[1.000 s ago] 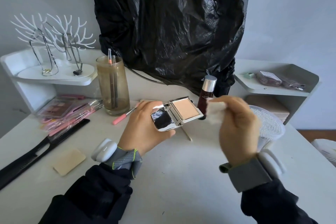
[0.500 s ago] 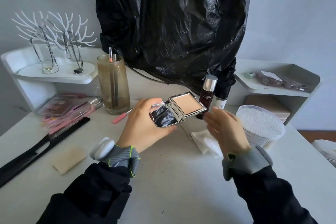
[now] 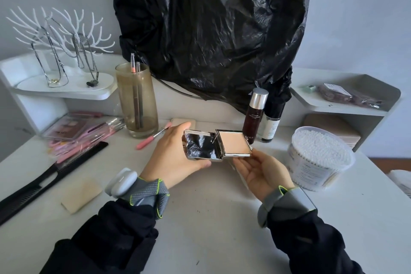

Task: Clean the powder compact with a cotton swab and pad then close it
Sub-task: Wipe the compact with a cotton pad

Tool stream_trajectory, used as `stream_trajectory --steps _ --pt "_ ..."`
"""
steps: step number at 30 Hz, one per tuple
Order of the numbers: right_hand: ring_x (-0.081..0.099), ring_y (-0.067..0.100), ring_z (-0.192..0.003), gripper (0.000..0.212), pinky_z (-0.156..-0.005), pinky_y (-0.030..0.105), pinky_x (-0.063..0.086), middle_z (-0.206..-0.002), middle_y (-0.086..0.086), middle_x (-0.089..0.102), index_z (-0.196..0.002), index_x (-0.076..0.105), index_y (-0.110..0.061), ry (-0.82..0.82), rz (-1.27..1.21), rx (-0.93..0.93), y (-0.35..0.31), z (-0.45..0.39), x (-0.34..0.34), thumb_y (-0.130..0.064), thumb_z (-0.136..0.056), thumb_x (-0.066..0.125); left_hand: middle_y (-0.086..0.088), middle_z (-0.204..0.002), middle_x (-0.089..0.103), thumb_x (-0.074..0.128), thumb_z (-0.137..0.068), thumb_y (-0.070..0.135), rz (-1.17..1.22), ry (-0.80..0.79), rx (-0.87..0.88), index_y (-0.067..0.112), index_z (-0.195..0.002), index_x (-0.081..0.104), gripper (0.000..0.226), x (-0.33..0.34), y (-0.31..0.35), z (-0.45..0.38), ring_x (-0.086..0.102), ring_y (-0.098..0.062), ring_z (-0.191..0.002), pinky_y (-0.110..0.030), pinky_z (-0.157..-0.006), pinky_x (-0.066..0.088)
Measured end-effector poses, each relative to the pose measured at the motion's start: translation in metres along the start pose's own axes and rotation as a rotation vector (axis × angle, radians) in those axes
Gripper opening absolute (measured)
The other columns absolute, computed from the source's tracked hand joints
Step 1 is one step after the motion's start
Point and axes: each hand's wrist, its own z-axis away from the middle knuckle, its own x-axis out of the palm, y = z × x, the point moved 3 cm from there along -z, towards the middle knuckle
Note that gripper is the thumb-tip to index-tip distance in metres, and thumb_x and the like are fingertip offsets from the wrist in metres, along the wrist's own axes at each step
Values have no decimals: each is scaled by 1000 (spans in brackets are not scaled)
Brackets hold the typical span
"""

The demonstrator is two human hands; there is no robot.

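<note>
A silver powder compact (image 3: 233, 143) lies open above the table, mirror lid on the left, beige powder pan on the right. My left hand (image 3: 175, 158) grips the mirror half from the left. My right hand (image 3: 262, 173) is palm up under the powder half, with its fingertips touching the pan's front edge. The cotton pad is hidden behind my right hand. A clear round tub of cotton swabs (image 3: 320, 158) stands to the right of my right hand.
Two bottles (image 3: 255, 113) stand just behind the compact, under a black plastic bag (image 3: 211, 29). A glass with pencils (image 3: 136, 100), a pink brush (image 3: 151, 139), black combs (image 3: 51, 173) and a beige sponge (image 3: 81, 194) lie to the left. White shelves flank both sides.
My right hand put the white cotton pad down on the table, then came up under the compact's powder half. The compact turned flatter in my left hand.
</note>
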Motion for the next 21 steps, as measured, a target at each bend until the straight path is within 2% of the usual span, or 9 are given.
stream_trajectory --steps 2,4,8,11,15,21 --pt "66 23 -44 17 -37 26 53 -47 12 68 -105 48 0 -6 -12 -16 1 -2 0 -6 -92 39 -1 -144 41 82 -60 37 -10 -13 -14 21 -139 34 94 1 0 0 40 -15 -131 -23 -106 27" --pt "67 24 -46 18 -39 28 55 -49 12 69 -104 50 1 -24 -31 -31 0 -1 0 -6 -91 40 -1 -143 42 82 -60 35 -10 -11 -12 20 -138 35 92 1 0 0 40 -15 -130 -21 -105 26" --pt "69 23 -52 19 -47 32 58 -54 11 71 -88 56 2 -81 -57 -86 -4 7 6 -6 -91 39 -2 -138 47 84 -59 29 -13 7 5 18 -136 38 90 1 -1 0 44 -16 -127 -10 -93 22" --pt "68 22 -48 20 -41 29 56 -51 12 70 -80 55 2 -62 -73 -98 -5 11 7 -4 -91 39 0 -137 48 83 -59 33 8 1 -3 21 -136 39 90 2 -2 0 46 -14 -124 -7 -86 21" --pt "66 19 -43 22 -37 25 53 -45 11 67 -75 54 2 -18 -82 -81 -5 11 6 -5 -91 41 3 -139 46 81 -60 38 19 -4 -16 23 -136 38 89 2 0 1 44 -11 -125 -8 -87 20" --pt "64 18 -41 22 -41 25 54 -43 10 66 -73 55 2 5 -62 -74 -6 11 6 -6 -90 42 3 -135 51 80 -60 42 32 -4 -16 24 -135 40 87 1 1 2 47 -12 -122 -16 -94 26"
